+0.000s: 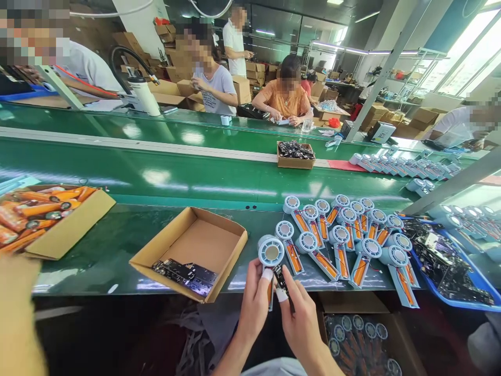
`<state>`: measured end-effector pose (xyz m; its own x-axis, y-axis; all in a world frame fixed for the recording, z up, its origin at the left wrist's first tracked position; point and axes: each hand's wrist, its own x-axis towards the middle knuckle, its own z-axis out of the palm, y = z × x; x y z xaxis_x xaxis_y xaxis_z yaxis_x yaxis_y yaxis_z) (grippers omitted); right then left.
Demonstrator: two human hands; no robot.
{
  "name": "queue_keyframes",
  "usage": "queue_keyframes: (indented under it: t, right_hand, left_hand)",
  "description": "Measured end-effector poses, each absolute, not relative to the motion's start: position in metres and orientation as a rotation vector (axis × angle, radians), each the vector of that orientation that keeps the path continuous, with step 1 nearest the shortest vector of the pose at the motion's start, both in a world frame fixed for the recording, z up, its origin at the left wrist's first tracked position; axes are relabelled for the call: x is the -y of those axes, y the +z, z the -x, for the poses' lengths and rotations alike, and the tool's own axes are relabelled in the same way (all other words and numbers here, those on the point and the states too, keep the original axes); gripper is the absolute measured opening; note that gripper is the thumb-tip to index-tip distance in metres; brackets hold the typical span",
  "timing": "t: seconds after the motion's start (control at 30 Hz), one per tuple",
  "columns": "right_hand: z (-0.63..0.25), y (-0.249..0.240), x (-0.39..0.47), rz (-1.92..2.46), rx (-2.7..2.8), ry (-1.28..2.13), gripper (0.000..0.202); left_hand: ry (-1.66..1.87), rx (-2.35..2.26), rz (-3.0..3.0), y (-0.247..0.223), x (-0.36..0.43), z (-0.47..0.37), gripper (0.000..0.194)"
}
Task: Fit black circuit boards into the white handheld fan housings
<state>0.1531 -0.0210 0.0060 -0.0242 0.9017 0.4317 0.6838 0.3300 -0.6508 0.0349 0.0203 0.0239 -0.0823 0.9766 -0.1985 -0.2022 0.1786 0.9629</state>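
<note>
My left hand is wrapped round a light blue handheld fan housing, its round grey-centred head facing up. My right hand pinches a small black circuit board close beside the housing's handle. White covers wrap a fingertip on each hand. Just right of my hands, several like housings lie on the green bench with orange strips in their open handles. To the left sits a shallow cardboard box with black circuit boards at its near end.
A carton of orange parts stands far left. At the right edge is a blue tray of black boards. A small box of dark parts rests across the green belt. Under the bench, another carton holds round-headed pieces. Several people sit opposite.
</note>
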Motion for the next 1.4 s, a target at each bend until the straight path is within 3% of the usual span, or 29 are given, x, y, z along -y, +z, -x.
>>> queue_keyframes:
  t: [0.33, 0.67, 0.83, 1.1, 1.4]
  right_hand:
    - [-0.137, 0.012, 0.010, 1.492, 1.873, 0.333, 0.060]
    - [-0.144, 0.020, 0.014, 1.331, 1.823, 0.481, 0.059]
    - [-0.155, 0.026, 0.021, 1.318, 1.965, 0.359, 0.062]
    - [-0.171, 0.032, 0.021, 1.279, 2.169, 0.063, 0.071]
    - [-0.172, 0.030, 0.017, 1.317, 2.153, 0.051, 0.069]
  left_hand:
    - [1.269, -1.315, -1.012, 0.008, -0.013, -0.041, 0.045]
    - [1.258, -1.183, -0.643, 0.019, -0.027, -0.029, 0.040]
    - [1.248, -1.107, -0.568, 0.031, -0.026, -0.029, 0.031]
    - [1.169, -1.091, -0.529, 0.040, -0.026, -0.033, 0.036]
    - [1.184, -1.002, -0.495, 0.043, -0.028, -0.032, 0.029]
